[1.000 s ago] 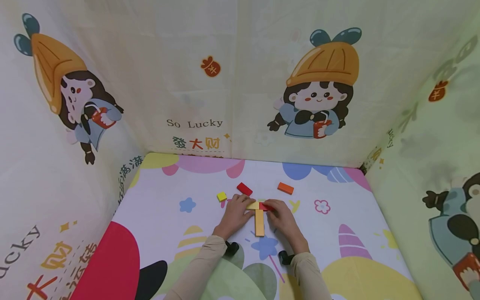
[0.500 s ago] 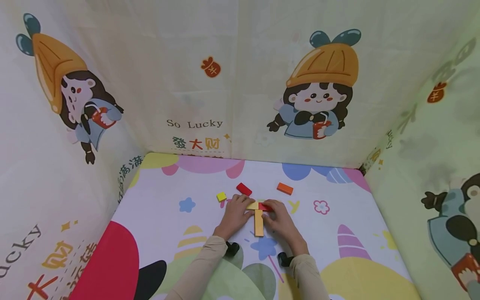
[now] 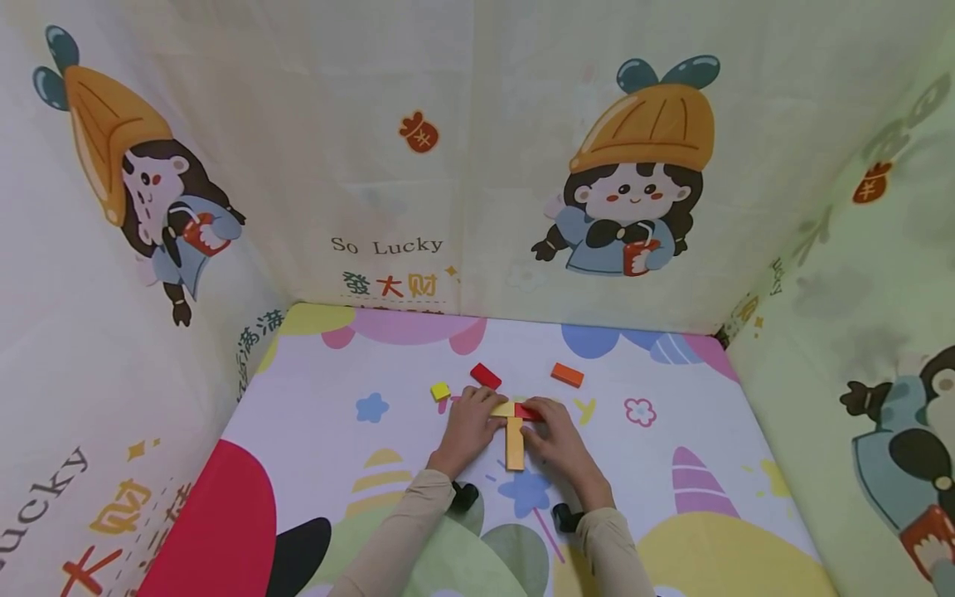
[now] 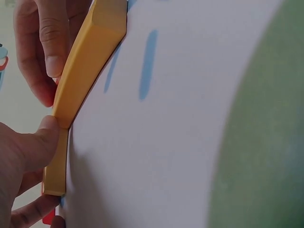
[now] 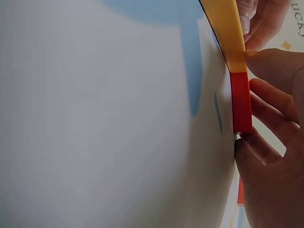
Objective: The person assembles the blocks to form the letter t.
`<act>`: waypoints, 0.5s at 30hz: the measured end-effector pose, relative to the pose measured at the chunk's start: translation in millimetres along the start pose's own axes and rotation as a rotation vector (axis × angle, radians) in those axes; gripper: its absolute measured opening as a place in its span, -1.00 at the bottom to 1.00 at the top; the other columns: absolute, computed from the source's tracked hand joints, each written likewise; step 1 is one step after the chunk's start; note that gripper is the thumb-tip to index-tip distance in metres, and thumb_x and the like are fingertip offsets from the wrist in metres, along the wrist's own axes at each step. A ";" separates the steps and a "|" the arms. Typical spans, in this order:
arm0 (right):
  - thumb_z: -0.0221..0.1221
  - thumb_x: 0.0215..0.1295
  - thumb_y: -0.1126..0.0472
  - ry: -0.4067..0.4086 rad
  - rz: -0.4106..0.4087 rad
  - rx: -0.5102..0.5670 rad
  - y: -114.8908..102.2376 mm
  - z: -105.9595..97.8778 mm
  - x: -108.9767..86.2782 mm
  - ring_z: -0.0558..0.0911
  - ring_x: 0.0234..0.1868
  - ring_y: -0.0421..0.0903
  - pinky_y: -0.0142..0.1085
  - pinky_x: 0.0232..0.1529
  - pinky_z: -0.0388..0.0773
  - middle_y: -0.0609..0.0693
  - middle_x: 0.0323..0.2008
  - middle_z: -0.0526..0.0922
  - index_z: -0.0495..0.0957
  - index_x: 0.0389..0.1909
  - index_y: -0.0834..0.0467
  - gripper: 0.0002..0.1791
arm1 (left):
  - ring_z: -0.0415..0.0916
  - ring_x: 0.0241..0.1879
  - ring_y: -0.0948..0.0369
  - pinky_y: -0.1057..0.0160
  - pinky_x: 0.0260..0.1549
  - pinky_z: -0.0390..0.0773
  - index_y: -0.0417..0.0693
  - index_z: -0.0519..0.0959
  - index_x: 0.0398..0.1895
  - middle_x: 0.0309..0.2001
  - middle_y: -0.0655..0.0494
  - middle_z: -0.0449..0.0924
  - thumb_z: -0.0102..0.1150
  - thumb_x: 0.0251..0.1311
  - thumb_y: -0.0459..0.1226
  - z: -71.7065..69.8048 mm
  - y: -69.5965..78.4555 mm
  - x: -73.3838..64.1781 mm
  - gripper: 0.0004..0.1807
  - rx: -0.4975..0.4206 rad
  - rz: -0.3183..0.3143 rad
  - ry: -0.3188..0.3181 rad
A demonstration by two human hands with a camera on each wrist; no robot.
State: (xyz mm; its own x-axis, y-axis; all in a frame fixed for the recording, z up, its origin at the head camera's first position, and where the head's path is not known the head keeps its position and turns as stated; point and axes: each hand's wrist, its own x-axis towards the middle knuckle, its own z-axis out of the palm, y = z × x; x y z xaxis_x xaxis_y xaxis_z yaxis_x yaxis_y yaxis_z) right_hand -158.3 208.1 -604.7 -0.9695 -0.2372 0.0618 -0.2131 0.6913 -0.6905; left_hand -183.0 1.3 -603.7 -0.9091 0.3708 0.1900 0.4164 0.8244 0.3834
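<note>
Three wooden blocks lie together in a T on the tabletop. A short yellow block (image 3: 503,410) and a short red block (image 3: 525,410) form the crossbar end to end. From their joint, a longer yellow block (image 3: 515,444) runs toward me as the stem. My left hand (image 3: 468,423) holds the short yellow block, thumb (image 4: 45,137) near the corner where it meets the stem. My right hand (image 3: 555,427) has its fingers curled about the red block (image 5: 241,102), while its thumb (image 5: 275,66) touches the stem's right side. Fingers partly hide both crossbar blocks.
Beyond the hands lie a loose red block (image 3: 486,376), an orange block (image 3: 568,375) and a small yellow block (image 3: 441,391). Printed cloth walls (image 3: 492,274) stand at the back and both sides of the patterned tabletop (image 3: 597,464).
My right thumb has moved left from beside the red block onto the stem block's side. The left hand and the loose blocks have stayed in place.
</note>
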 end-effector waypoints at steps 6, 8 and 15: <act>0.36 0.34 0.17 -0.004 0.005 -0.003 -1.1 -0.2 -0.2 0.40 0.46 0.15 0.16 0.48 0.38 0.11 0.38 0.53 0.52 0.34 0.11 -0.45 | 0.47 0.13 0.09 0.07 0.09 0.60 0.11 0.67 0.22 0.13 0.13 0.66 0.42 0.28 -0.05 0.4 -0.1 -0.2 -0.55 -0.015 -0.008 0.009; 0.36 0.34 0.18 0.005 -0.007 -0.006 -1.2 0.0 -0.4 0.41 0.45 0.17 0.17 0.47 0.38 0.13 0.37 0.53 0.53 0.32 0.13 -0.46 | 0.48 0.12 0.09 0.08 0.07 0.60 0.12 0.67 0.21 0.13 0.13 0.67 0.42 0.28 -0.04 0.6 -0.7 -0.2 -0.55 -0.013 0.005 0.015; 0.37 0.34 0.20 0.007 -0.016 0.004 -2.1 -1.0 -1.3 0.42 0.45 0.19 0.16 0.49 0.36 0.17 0.36 0.54 0.54 0.31 0.18 -0.47 | 0.49 0.08 0.11 0.11 0.04 0.61 0.12 0.68 0.19 0.12 0.13 0.67 0.42 0.30 -0.11 0.8 -2.9 -0.9 -0.60 -0.011 0.029 0.031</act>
State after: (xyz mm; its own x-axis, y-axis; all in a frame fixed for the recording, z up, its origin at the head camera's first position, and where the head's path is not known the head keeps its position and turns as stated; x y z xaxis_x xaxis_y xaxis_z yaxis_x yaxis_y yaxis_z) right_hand -156.7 207.7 -602.6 -0.9667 -0.2437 0.0780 -0.2285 0.6849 -0.6918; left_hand -183.4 -1.0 -605.8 -0.8959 0.3805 0.2293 0.4426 0.8088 0.3872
